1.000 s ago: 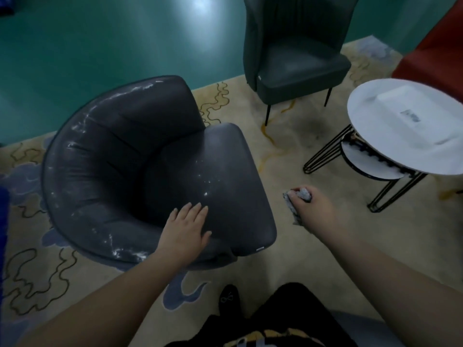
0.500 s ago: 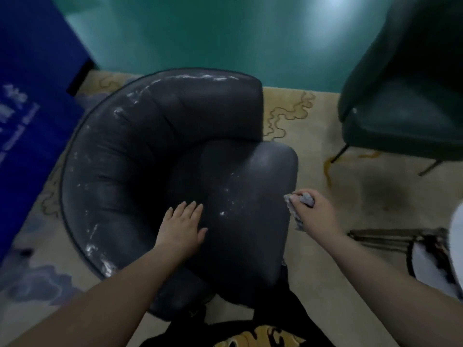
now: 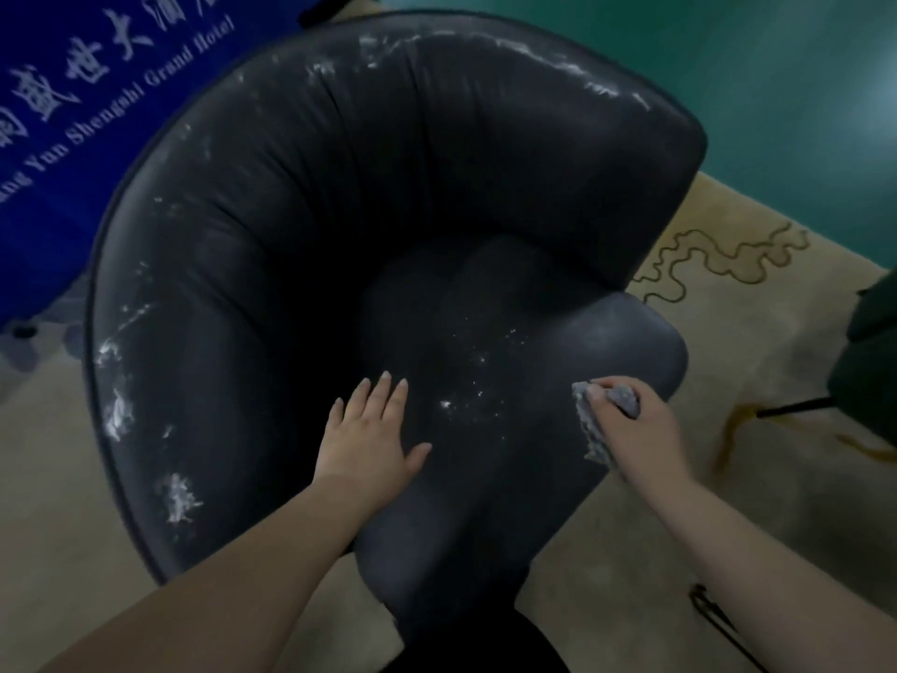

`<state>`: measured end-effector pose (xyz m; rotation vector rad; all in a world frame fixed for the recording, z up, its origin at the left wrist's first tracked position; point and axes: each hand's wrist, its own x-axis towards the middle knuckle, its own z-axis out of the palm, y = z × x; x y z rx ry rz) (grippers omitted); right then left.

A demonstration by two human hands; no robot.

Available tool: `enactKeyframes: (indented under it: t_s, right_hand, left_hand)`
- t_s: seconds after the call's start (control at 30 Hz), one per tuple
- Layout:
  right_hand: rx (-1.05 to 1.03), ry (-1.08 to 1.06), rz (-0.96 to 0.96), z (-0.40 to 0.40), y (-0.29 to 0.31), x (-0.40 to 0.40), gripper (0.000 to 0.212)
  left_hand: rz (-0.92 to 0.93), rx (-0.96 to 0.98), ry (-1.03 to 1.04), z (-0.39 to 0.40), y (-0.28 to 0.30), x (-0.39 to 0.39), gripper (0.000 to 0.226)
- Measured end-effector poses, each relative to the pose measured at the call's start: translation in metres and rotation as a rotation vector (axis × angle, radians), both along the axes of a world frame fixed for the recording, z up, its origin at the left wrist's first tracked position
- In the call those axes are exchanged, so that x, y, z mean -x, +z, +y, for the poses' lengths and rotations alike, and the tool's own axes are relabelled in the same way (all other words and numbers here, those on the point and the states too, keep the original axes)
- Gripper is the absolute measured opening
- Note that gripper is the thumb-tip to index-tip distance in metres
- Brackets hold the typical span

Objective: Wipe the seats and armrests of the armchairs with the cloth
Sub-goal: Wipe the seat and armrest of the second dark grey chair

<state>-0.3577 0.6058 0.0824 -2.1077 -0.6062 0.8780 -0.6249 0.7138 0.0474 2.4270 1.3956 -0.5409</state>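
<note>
Dark grey leather armchair (image 3: 301, 245), flecked with white marks, fills the middle of the view. Left hand (image 3: 371, 442) rests flat, fingers straight, on the near seat. Right hand (image 3: 631, 429), its grip curled tight around a crumpled grey cloth (image 3: 589, 429), sits at the seat's right edge.

This is looking like a hotel lounge or lobby seating area. A blue banner (image 3: 73, 114) is hanging at the upper left, showing white Chinese characters and English lettering that includes the words "Grand Hotel". A dark padded armchair (image 3: 301, 245) is sitting on a pale beige carpet (image 3: 752, 293) patterned with thin wavy lines, and the carpet is giving way to a smooth teal floor (image 3: 801, 89) beyond it. Part of a second dark green chair (image 3: 869, 342) is showing at the right edge, suggesting grouped seating for guests.
</note>
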Motion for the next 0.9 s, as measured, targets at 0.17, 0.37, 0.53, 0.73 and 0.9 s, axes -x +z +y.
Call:
enactKeyframes:
  t_s: [0.17,0.37,0.53,0.73,0.9]
  right_hand:
    - [-0.012,0.043,-0.006,0.023,-0.071,0.013,0.011]
    - [-0.094,0.167,-0.024,0.054,-0.143,0.024,0.011]
    - [-0.263,0.307,-0.063,0.087,-0.192,0.038,0.019]
    - [-0.091,0.713,-0.393,0.1,-0.253,0.059,0.06]
    - [-0.295,0.956,-0.51,0.091,-0.26,0.082,0.052]
  left_hand:
    - [0.038,0.117,0.127,0.008,-0.077,-0.002,0.116]
    - [0.068,0.221,0.273,0.026,-0.163,-0.017,0.143]
    - [0.025,0.21,0.348,0.016,-0.206,-0.023,0.151]
    - [-0.04,0.148,0.372,0.012,-0.218,-0.022,0.153]
    - [-0.066,0.143,0.38,0.012,-0.218,-0.023,0.151]
